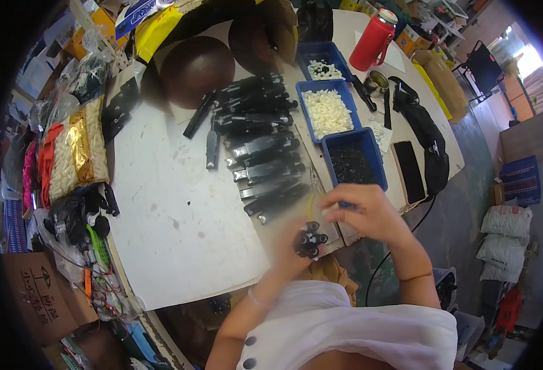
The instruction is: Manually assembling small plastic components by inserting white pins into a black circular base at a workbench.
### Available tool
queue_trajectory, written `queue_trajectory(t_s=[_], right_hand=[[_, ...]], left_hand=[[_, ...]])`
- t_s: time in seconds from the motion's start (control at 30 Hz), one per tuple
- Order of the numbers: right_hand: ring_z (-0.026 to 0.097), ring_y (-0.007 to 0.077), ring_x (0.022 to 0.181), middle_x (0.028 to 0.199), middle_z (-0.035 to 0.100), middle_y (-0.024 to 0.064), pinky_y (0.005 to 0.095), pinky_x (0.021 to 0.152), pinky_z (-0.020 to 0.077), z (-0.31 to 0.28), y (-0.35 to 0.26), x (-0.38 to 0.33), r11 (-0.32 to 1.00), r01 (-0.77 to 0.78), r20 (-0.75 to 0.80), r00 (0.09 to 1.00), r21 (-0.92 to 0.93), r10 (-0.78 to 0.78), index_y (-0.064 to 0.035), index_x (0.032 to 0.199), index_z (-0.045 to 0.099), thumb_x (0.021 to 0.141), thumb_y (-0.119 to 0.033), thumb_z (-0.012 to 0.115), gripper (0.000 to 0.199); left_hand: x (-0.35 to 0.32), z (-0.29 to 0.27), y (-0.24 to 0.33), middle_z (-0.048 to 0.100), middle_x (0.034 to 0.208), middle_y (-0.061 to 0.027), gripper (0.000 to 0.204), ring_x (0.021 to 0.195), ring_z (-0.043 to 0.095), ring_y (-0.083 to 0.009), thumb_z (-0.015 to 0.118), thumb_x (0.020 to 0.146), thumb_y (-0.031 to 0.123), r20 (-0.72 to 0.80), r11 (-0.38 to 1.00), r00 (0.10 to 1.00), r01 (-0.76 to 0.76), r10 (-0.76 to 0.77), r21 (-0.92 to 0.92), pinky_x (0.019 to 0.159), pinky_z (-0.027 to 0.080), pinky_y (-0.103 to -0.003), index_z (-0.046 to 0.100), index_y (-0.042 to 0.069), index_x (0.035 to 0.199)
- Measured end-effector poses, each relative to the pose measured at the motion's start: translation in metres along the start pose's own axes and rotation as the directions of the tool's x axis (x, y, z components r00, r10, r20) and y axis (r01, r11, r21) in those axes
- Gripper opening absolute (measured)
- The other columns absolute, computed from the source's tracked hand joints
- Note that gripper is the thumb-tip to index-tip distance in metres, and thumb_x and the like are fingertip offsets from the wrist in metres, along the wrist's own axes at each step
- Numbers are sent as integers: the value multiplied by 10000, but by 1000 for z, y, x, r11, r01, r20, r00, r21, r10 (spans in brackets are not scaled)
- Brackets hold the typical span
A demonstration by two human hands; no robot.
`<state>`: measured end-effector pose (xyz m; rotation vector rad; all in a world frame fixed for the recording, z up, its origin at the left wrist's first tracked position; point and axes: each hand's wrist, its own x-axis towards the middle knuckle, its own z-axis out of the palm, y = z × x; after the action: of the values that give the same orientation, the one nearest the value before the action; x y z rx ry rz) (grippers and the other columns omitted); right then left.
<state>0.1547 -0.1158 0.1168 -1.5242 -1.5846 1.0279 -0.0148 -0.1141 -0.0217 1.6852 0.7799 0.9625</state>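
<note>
Near the table's front edge, my left hand (288, 251) is closed around a bundle of slim black parts (309, 240), whose round black ends point up. A thin yellow strand (310, 208), blurred and like a rubber band, rises from beside the bundle. Just right of the strand is my right hand (365, 213), its fingers bent and thumb drawn in as in a pinch. What its fingertips hold is too blurred to make out. Beyond my hands, several black bundles (262, 145) lie in a column, with loose black pieces (213, 148) to their left.
Right of the bundles stand blue bins with small black pieces (350, 163), white pieces (328, 114) and mixed pieces (324, 69). A phone (409, 172), a black pouch (428, 139), a metal cup (377, 82) and a red flask (373, 42) stand farther right. Bagged goods (77, 151) crowd the left edge.
</note>
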Motion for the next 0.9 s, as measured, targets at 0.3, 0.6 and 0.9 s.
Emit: queue_trajectory(t_s=[0.3,0.6,0.9], right_hand=[[580,257,714,755,597,83,320,635,463,24,19,-6,856,396,-48,899,-331,-435,-35,798,617,696,-84,681,130],[577,263,727,766,590,78,333,641,461,14,19,-1,881,379,103,925,-282,-365,-34,817,610,711,-110,671,145],[582,208,748,784,555,75,286,657,467,12,-10,-14,667,430,276,903,-609,-331,-42,822,540,690,-100,602,157]], left_hand=[[6,-2,14,572,866,-76,446,777,583,-191,728,676,134,28,996,999,-22,24,-84,693,482,-314,511,46,1056],[10,-1,18,584,873,-71,442,776,591,-185,739,659,112,-6,993,999,-51,51,-106,678,482,-304,520,50,1038],[2,-1,2,577,923,-118,506,803,589,-254,768,620,174,6,998,998,-65,65,-4,700,480,-337,524,38,1042]])
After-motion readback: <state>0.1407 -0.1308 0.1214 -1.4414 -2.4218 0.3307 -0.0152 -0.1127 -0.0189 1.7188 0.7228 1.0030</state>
